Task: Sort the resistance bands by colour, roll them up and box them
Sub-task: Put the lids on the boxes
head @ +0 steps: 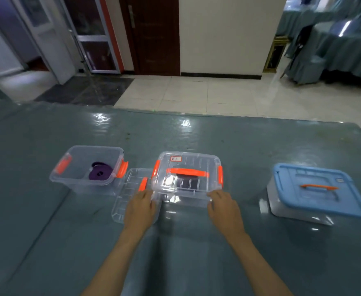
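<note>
While both forearms run off the bottom edge of the frame, the left hand (140, 205) presses against the near left corner of the middle box (187, 178), fingers curled loosely on its clear wall, and the right hand (222, 205) cups the near right corner the same way. Both are half closed on the box, and how firmly they hold it is hard to judge. That box sits at centre frame on the tabletop (47, 210), lid on, orange handle (189, 172) across the top, orange clips on either side. Something dark lies inside, blurred by the ribbed lid; I cannot tell if it is a band. A small label (176, 158) on the lid is too smeared to read. Left of centre, the open box (87, 167) shows a rolled purple band (100, 173), coiled flat on its floor. Between the two boxes a loose clear lid (130, 189) lies flat, partly under the left hand. Over at the right, a box with a blue lid (318, 189) stands well apart, its contents hidden.
</note>
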`<state>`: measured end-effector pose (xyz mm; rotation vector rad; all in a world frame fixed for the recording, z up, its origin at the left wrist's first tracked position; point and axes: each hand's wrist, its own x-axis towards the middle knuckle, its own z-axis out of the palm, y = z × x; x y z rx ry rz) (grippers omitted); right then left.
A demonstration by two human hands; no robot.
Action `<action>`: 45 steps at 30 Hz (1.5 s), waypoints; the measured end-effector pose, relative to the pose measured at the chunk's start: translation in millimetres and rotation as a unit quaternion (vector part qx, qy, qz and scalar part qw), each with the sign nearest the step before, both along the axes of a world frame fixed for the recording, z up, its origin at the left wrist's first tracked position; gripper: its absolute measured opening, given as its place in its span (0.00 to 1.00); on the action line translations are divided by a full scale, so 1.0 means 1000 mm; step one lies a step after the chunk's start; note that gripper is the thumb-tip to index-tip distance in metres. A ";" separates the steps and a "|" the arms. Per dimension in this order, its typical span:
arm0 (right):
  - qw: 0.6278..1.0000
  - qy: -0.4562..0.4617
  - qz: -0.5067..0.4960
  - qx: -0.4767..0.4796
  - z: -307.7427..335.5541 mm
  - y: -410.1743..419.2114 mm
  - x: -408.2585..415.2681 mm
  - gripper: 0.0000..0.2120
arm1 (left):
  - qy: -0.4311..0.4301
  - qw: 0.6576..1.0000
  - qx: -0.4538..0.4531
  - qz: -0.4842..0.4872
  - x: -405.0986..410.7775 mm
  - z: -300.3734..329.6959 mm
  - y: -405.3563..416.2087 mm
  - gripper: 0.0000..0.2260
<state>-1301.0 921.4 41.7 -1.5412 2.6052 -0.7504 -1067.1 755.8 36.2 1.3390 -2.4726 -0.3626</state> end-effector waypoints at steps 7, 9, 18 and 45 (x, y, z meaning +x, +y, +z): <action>0.996 -0.001 0.084 0.026 -0.022 0.006 0.088 0.04 | -0.096 0.994 -0.054 -0.012 0.076 0.004 0.048 0.15; 0.995 0.000 0.096 0.034 -0.027 0.002 0.111 0.05 | -0.108 0.992 -0.059 -0.005 0.098 0.000 0.045 0.15; 0.991 0.009 0.084 0.105 -0.066 -0.068 0.191 0.03 | -0.130 0.991 -0.017 0.008 0.179 -0.004 -0.047 0.12; 0.929 -0.234 -0.232 0.166 -0.104 -0.288 0.230 0.09 | -0.103 0.991 0.027 -0.080 0.269 -0.044 -0.239 0.56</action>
